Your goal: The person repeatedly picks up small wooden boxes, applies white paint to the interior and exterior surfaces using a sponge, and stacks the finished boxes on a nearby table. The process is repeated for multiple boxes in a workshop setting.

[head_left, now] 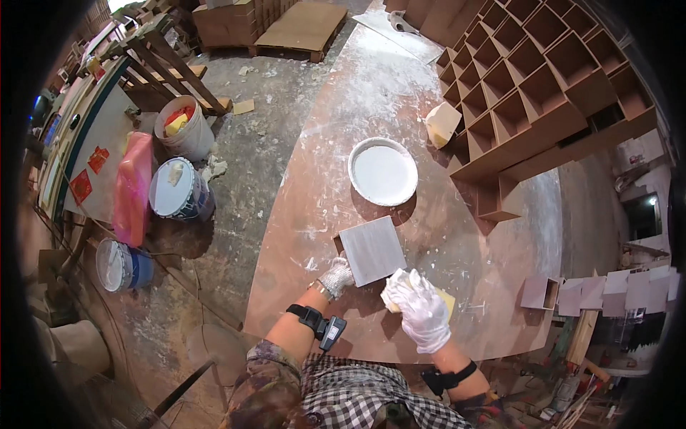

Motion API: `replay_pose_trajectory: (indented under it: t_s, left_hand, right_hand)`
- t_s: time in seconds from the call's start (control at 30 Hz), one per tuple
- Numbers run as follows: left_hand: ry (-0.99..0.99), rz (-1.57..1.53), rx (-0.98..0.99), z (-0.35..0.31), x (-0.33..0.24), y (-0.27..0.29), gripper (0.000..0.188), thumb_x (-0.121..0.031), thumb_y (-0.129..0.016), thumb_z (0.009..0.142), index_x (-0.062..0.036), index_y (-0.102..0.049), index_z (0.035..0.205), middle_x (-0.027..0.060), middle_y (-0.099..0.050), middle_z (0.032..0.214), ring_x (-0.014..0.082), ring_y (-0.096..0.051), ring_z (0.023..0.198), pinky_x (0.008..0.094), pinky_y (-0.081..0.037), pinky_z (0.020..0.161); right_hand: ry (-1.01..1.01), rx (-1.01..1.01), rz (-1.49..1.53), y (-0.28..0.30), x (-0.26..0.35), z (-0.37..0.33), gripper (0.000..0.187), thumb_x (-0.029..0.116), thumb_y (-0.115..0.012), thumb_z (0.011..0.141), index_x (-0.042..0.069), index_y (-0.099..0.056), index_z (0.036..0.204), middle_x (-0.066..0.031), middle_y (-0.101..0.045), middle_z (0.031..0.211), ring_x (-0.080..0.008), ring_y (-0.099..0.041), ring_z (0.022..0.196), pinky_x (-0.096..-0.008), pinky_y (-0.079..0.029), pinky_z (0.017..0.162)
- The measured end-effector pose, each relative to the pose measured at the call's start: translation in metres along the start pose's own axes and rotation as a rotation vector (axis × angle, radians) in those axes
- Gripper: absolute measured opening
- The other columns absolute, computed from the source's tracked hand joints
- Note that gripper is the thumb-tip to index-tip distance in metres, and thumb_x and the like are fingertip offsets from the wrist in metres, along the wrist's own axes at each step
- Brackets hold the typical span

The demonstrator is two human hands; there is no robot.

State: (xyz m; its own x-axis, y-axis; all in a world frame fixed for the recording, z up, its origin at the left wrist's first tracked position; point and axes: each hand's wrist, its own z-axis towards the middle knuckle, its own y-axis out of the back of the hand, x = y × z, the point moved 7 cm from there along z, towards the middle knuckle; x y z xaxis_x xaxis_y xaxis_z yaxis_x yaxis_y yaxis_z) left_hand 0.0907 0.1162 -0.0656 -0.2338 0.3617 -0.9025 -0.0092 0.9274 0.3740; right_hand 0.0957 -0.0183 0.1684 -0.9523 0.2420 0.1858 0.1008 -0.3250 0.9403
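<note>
My left hand [340, 274], in a knitted white glove, grips a small square box [373, 250] by its lower left side; the fingers behind it are hidden. The box's upper face is coated pale grey-white, and bare brown board shows at its left edge. Just right of the box's lower corner, my right hand [420, 309], in a white glove, is closed around a yellow sponge [449, 302] that shows past its right edge. Beyond the box stands a round white tub [351, 187] of white paint-like liquid. All this is over a brown, white-smeared tabletop [300, 264].
Stacked open brown boxes [525, 93] rise at the far right, with a pale yellow block [443, 124] beside them. Several pale boxes [572, 297] line the right side. On the left floor stand a white bucket [196, 143], a lidded pail [171, 189] and a pink bag [133, 186].
</note>
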Motion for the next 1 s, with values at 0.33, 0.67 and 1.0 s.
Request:
replay_pose_trajectory:
  t_s: [0.33,0.67,1.0]
  left_hand:
    - [-0.019,0.002,-0.028,0.014,-0.013,0.006,0.042,-0.033,-0.064,0.086,-0.0087,-0.062,0.12,0.014,-0.063,0.12,0.0265,-0.059,0.11,0.0373,-0.047,0.094]
    - [0.052,0.006,-0.039,-0.008,0.008,-0.001,0.042,-0.033,-0.064,0.085,-0.0082,-0.062,0.119,0.0144,-0.063,0.12,0.027,-0.059,0.109,0.0376,-0.048,0.093]
    - [0.032,0.028,-0.054,0.005,-0.006,0.01,0.042,-0.033,-0.063,0.085,-0.0077,-0.062,0.119,0.0149,-0.063,0.119,0.0275,-0.06,0.109,0.0378,-0.048,0.093]
  right_hand:
    - [0.341,0.006,0.087,-0.025,-0.002,0.141,0.043,0.005,-0.058,0.073,0.013,-0.067,0.114,-0.0063,-0.065,0.121,-0.0261,-0.058,0.119,-0.041,-0.04,0.106]
    - [0.352,0.128,0.034,-0.005,0.029,0.025,0.044,0.013,-0.06,0.078,0.007,-0.063,0.121,-0.0105,-0.062,0.125,-0.0246,-0.057,0.121,-0.0386,-0.044,0.103]
    - [0.35,-0.11,0.045,0.02,-0.025,0.11,0.031,0.006,-0.061,0.076,0.009,-0.069,0.106,-0.0056,-0.069,0.111,-0.0256,-0.062,0.112,-0.0395,-0.048,0.097]
